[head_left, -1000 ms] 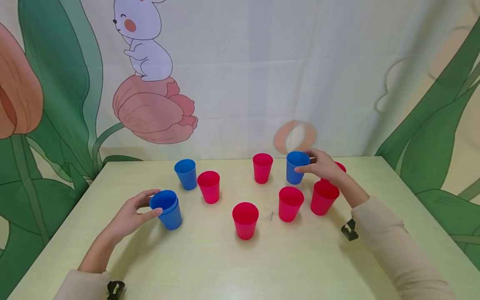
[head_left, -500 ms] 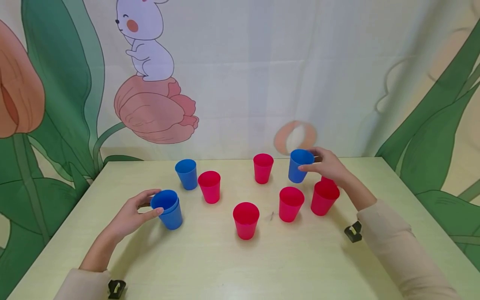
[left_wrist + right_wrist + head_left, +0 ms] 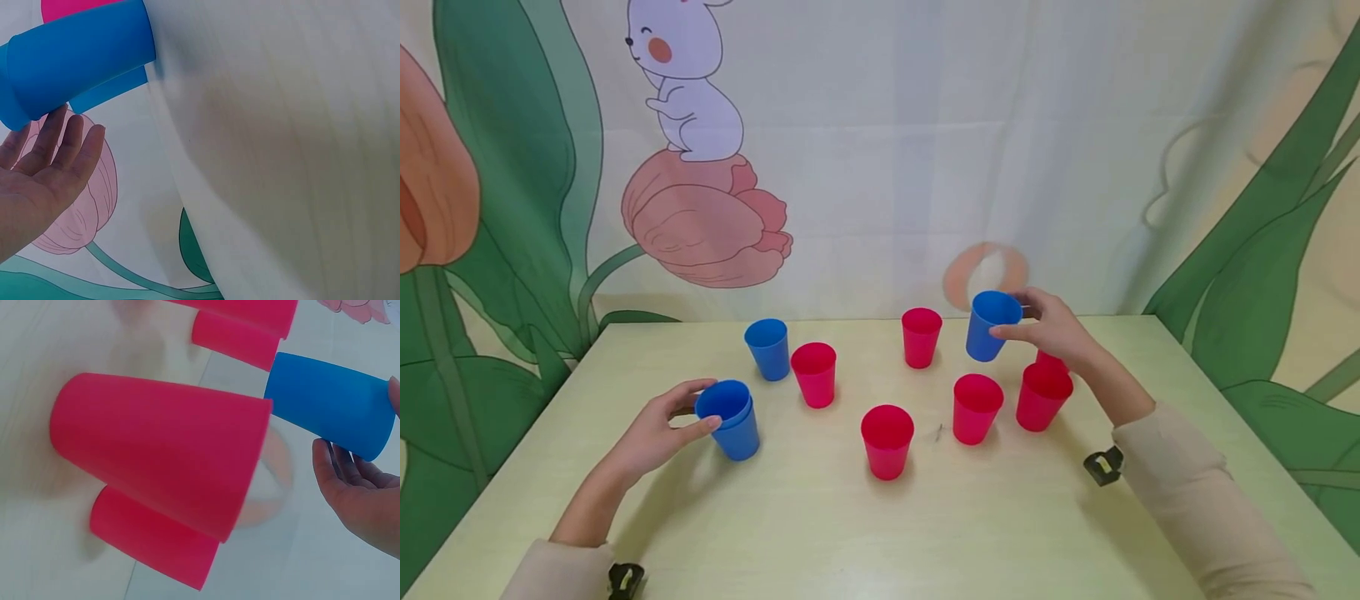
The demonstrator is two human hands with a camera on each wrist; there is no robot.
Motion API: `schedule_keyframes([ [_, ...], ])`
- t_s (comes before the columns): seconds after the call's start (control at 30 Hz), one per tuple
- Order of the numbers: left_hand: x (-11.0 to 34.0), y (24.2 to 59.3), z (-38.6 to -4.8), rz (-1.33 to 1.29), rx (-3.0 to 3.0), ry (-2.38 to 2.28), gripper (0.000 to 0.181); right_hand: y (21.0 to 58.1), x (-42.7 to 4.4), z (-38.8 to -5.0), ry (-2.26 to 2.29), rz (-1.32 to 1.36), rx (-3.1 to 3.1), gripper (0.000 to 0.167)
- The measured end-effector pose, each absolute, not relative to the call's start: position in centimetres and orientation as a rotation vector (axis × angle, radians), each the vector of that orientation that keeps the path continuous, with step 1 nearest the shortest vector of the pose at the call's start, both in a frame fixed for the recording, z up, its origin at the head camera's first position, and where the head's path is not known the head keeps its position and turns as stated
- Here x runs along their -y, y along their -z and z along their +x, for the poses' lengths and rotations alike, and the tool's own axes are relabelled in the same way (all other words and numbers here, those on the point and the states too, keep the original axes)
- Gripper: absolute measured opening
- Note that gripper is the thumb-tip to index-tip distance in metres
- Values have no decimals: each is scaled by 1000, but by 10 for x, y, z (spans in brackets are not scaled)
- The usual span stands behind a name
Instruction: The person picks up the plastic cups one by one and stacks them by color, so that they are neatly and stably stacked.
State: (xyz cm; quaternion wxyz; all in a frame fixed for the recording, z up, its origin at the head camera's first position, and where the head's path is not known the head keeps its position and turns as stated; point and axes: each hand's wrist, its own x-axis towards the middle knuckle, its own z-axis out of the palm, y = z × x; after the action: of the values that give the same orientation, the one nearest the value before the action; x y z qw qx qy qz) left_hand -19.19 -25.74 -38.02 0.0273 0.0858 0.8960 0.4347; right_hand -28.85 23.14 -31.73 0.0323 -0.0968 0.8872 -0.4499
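On the pale desk (image 3: 820,533), the front red cup (image 3: 887,446) stands upright, nearest. Slightly farther, at left, the left hand (image 3: 658,427) grasps nested blue cups (image 3: 740,437), thumb at the rim; two red cups (image 3: 977,410) stand opposite. Beyond, a middle red cup (image 3: 815,379) sits just beside a lone blue cup (image 3: 767,350). Toward the back, the right hand (image 3: 1051,327) grips another blue cup (image 3: 981,335) above the desk, near the rear red cup (image 3: 921,342).
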Motion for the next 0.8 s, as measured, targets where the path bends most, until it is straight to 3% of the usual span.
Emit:
schedule_keyframes([
  [0.8,258,381,-191,272,-2776,-1344,63,303,-202,-274,1526,-465,-2688,72],
])
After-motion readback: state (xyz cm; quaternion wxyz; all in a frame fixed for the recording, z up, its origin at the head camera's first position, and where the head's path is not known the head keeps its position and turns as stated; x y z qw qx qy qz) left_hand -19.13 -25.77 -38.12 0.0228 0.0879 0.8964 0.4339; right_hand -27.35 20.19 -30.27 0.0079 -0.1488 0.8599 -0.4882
